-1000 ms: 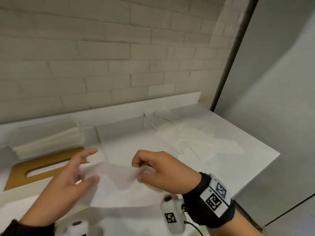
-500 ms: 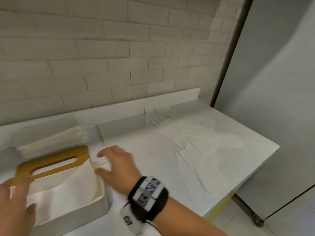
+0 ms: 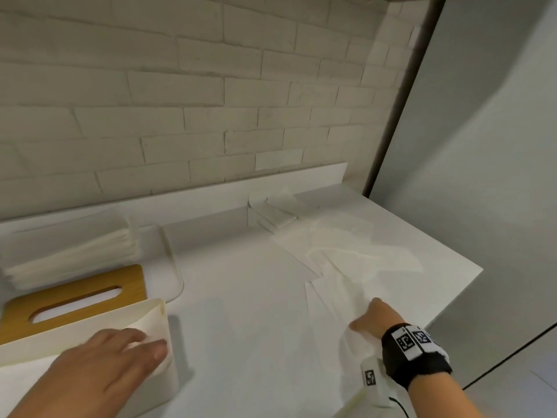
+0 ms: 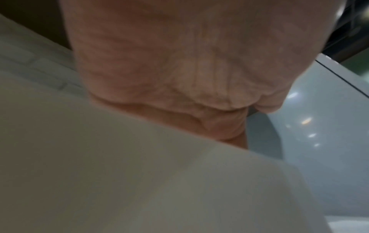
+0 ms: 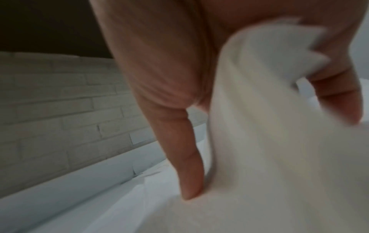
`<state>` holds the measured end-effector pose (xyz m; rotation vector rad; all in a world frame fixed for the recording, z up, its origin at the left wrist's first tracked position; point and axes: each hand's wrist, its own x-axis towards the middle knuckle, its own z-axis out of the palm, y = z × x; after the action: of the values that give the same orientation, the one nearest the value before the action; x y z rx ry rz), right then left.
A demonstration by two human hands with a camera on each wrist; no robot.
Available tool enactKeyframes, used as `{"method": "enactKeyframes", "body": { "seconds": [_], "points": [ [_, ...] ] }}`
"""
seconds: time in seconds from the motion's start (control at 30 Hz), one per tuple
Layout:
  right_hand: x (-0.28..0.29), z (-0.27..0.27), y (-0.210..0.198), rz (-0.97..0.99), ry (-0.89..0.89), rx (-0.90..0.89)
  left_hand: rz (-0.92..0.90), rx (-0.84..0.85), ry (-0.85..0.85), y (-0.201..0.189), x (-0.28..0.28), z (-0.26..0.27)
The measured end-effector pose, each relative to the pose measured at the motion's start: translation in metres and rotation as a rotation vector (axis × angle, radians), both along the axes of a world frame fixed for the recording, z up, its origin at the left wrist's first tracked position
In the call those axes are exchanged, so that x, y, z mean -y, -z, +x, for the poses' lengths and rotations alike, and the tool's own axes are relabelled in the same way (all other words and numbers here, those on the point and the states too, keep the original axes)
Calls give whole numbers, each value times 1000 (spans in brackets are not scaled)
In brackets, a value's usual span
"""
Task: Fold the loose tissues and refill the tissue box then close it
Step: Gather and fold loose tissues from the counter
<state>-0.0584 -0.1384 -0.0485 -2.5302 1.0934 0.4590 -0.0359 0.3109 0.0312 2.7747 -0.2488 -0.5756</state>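
Note:
The cream tissue box (image 3: 90,324) stands open at the lower left with a white tissue laid inside. My left hand (image 3: 120,357) lies flat on that tissue at the box's right end, fingers straight; in the left wrist view only the palm (image 4: 179,63) and blurred white show. The wooden slotted lid (image 3: 132,279) lies behind the box. My right hand (image 3: 366,319) is at the right, on the loose tissues (image 3: 346,257). It pinches the nearest tissue (image 3: 337,300), and in the right wrist view this tissue (image 5: 259,126) runs up between the fingers (image 5: 189,173).
A stack of folded tissues (image 3: 75,260) sits in a white tray (image 3: 177,282) at the back left. A smaller folded pile (image 3: 277,212) lies by the backsplash. The counter edge (image 3: 452,297) drops off just right of my right hand. A brick wall is behind.
Both hands held one tissue a second ago. It now lies in the box under my left hand, and my right hand has swung right and taken hold of a loose tissue.

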Motion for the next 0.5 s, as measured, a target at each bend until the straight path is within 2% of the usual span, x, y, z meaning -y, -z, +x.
{"method": "enactKeyframes", "body": {
  "seconds": [0.03,0.07,0.13,0.17,0.27,0.3,0.33,0.4,0.43,0.5],
  "points": [
    [-3,0,-2,8,-43,16,-76,-3,-50,-1,6,-3],
    [-5,1,-4,-10,-88,40,-77,5,-45,3,11,-5],
    [-10,-2,-15,-65,-188,127,45,-33,79,13,4,-5],
    [-14,-4,-24,-65,-243,187,26,-78,101,13,5,-9],
    [-36,-13,-67,118,-401,380,-8,41,-35,-9,25,-9],
    [-45,-15,-81,235,-465,443,-5,121,18,-17,33,-11],
    [-54,-16,-93,330,-534,493,-75,228,50,-22,43,-15],
    [-71,-16,-110,433,-665,515,-467,281,-77,-27,69,-22],
    [-78,-15,-113,462,-714,498,-668,235,-124,-26,83,-21],
    [-87,-11,-114,476,-793,463,-897,62,-159,-7,110,-12]
  ]
}}
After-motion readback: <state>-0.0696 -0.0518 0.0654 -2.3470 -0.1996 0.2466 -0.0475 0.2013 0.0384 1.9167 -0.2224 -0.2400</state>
